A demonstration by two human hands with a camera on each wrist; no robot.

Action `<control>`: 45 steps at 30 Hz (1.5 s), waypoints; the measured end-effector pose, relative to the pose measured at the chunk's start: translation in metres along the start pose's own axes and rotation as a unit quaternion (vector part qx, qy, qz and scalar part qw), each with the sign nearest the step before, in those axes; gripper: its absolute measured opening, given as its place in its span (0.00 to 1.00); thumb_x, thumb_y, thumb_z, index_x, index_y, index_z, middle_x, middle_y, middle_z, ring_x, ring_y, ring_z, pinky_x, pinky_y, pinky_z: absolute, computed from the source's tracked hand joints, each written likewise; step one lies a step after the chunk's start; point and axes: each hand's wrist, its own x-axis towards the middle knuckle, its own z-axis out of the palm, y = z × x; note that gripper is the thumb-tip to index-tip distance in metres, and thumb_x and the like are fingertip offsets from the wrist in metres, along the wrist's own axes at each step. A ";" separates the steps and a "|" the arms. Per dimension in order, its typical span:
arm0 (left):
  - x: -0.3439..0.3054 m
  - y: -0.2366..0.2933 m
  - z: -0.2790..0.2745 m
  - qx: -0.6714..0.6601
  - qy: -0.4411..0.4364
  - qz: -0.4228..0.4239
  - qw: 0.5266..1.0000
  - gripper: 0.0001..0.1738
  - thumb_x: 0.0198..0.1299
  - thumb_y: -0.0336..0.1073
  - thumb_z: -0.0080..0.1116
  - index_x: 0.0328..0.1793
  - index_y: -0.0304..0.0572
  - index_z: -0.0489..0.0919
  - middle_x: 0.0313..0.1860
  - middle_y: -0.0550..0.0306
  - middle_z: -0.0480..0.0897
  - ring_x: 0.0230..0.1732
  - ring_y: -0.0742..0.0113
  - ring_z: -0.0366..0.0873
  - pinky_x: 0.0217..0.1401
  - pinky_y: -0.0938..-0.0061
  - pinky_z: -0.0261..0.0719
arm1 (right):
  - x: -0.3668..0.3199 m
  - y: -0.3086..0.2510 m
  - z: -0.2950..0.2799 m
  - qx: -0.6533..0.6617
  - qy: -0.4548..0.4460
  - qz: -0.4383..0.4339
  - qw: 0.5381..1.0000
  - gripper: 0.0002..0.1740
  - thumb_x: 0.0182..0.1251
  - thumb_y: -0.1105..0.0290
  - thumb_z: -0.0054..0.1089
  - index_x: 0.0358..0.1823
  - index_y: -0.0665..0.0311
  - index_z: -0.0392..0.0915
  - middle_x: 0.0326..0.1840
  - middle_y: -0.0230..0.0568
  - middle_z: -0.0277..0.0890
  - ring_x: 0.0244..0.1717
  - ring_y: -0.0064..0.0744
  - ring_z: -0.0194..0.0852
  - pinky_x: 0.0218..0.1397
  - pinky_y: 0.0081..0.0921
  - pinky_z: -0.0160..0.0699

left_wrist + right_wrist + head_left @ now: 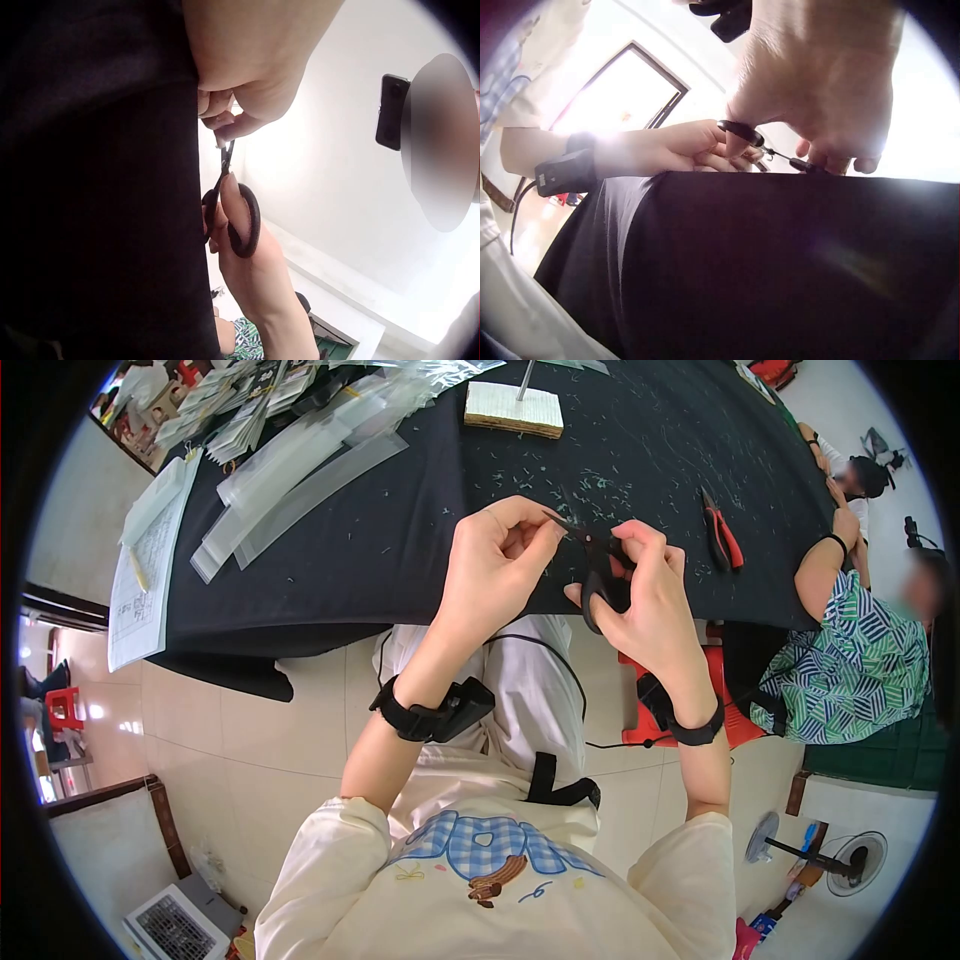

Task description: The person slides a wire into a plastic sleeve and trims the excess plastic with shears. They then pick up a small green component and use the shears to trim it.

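Note:
My right hand (650,595) grips a small pair of black-handled scissors (598,548) over the table's near edge, with the thumb through one loop. The blades point left to the fingertips of my left hand (495,560), where thumb and forefinger pinch together. What the left hand pinches is too small to tell, mostly hidden by the fingers. In the left wrist view the scissors (253,221) have their blade tips right at those fingertips. From the right wrist, a black handle loop (739,130) shows around the thumb.
Greenish clippings (600,485) lie scattered on the black tablecloth (340,580). Red-handled pliers (733,550) lie right, a pale block (490,405) with a metal rod stands behind, and clear plastic sleeves (290,505) and a written sheet (135,615) lie left. Another person (860,650) sits at right.

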 end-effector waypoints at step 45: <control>0.001 -0.004 0.000 0.033 0.003 0.035 0.999 0.05 0.60 0.28 0.56 0.33 0.32 0.79 0.22 0.70 0.71 0.21 0.88 0.59 0.19 0.87 0.54 | -0.001 0.000 -0.004 0.019 -0.007 -0.015 1.000 0.22 0.53 0.74 0.62 0.45 0.64 0.60 0.18 0.32 0.67 0.21 0.29 0.64 0.45 0.27 0.53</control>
